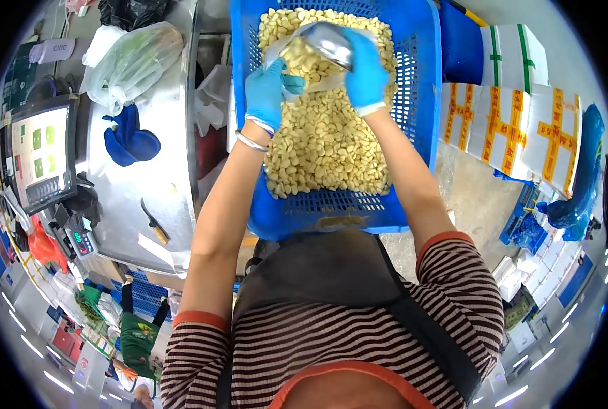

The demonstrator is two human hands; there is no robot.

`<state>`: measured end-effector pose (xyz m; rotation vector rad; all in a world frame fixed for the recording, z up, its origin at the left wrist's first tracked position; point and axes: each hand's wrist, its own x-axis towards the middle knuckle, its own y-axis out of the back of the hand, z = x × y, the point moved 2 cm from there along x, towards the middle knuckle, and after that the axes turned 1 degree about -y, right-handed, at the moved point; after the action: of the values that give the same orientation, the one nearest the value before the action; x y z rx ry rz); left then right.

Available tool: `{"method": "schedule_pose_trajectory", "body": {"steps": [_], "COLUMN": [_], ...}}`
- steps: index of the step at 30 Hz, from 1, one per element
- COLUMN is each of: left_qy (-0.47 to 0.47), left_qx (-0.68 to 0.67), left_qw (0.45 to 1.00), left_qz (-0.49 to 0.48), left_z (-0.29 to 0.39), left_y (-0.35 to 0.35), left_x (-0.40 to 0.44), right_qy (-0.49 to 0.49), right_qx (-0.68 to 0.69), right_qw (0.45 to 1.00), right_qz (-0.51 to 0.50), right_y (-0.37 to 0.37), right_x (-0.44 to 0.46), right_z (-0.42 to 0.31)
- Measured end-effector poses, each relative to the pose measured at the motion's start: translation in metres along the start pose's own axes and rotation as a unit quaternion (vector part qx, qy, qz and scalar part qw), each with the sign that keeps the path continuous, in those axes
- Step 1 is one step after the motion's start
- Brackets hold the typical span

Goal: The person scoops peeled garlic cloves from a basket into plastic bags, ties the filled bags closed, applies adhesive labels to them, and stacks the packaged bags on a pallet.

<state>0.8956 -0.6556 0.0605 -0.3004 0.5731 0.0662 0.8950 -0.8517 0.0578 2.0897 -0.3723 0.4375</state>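
Pale peeled garlic cloves (324,153) fill much of a blue perforated plastic basket (423,75) in front of me. Blue gloves cover both hands. Over the far half of the basket, my right hand (367,71) grips a shiny metal bowl (330,42), tilted to the left and blurred by motion. My left hand (266,92) is closed on the edge of a clear plastic bag (323,84), just left of the bowl. Some cloves show at the bag's mouth beside the bowl's rim; whether they are inside it is hard to make out.
On the left, a steel table (113,204) carries a clear bag of produce (140,61), a blue cloth item (132,140) and a curved knife (155,223). Beyond stands a monitor (43,157). Taped white boxes (498,129) are at right. A person in green (138,341) is behind.
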Motion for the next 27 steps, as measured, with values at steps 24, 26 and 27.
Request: {"method": "schedule_pose_trajectory", "body": {"steps": [24, 26, 27], "left_qy": [-0.092, -0.077, -0.074], "left_qx": [-0.024, -0.028, -0.022], "left_qw": [0.995, 0.996, 0.997], "left_qz": [0.016, 0.018, 0.026], "left_z": [0.044, 0.068, 0.077], "left_y": [0.044, 0.055, 0.062], "left_x": [-0.152, -0.199, -0.223], "right_qy": [-0.302, -0.279, -0.275], "right_qx": [0.588, 0.589, 0.584], "right_qw": [0.735, 0.741, 0.746], "right_qz": [-0.151, -0.164, -0.165], "right_y": [0.122, 0.148, 0.16], "right_x": [0.021, 0.018, 0.015], "right_z": [-0.047, -0.083, -0.105]}}
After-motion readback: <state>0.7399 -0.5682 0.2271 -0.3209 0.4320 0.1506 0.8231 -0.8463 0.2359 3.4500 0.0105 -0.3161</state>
